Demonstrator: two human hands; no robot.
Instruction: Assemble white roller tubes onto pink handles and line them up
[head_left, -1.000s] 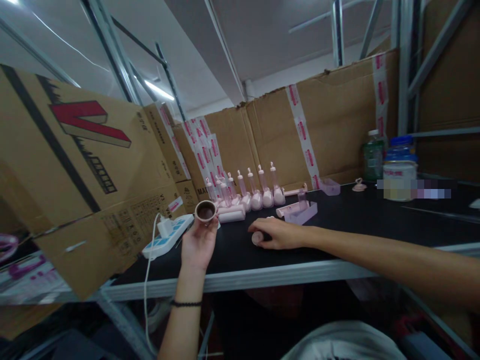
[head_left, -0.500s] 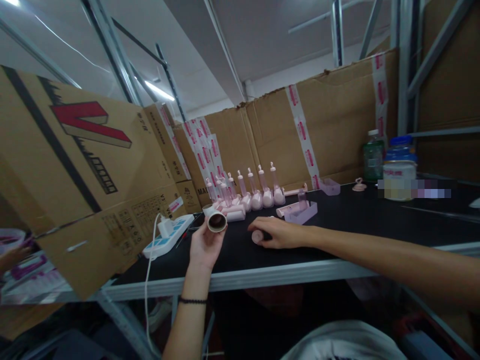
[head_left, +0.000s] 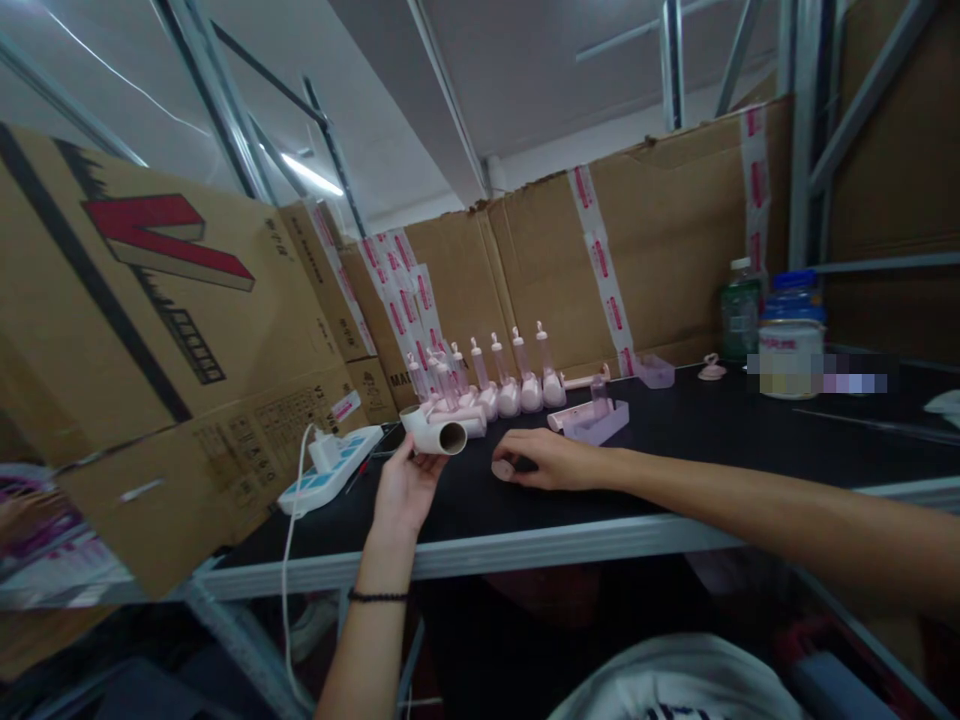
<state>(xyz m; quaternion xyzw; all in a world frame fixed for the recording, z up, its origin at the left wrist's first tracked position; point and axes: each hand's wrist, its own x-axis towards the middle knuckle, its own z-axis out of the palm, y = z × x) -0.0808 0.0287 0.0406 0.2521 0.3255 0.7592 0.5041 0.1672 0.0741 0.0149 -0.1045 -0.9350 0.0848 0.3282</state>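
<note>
My left hand point(head_left: 409, 488) grips a white elbow-shaped tube point(head_left: 429, 432) from below, with its round open end turned toward me and to the right. Over the black tabletop, my right hand point(head_left: 553, 460) is closed around a small pinkish cylinder point(head_left: 502, 469) whose round end faces me; its rest is hidden by the fingers. Several pale pink bottle-like pieces with thin upright necks point(head_left: 530, 388) stand in a row behind my hands. Just beyond my right hand lies a translucent lilac tray point(head_left: 606, 424), with a pink cylindrical part point(head_left: 574, 415) beside it.
A white power strip point(head_left: 330, 475) with a plugged-in charger and hanging cable lies at the left. Cardboard panels point(head_left: 675, 220) wall the table's back and left. At the right stand a green bottle point(head_left: 739, 315) and a blue-lidded jar point(head_left: 791, 340). A metal rail point(head_left: 562, 543) edges the front.
My left hand has turned the elbow tube, so its opening now points more to the right and its side shows. My right hand keeps hold of the small cylinder, nearly in place.
</note>
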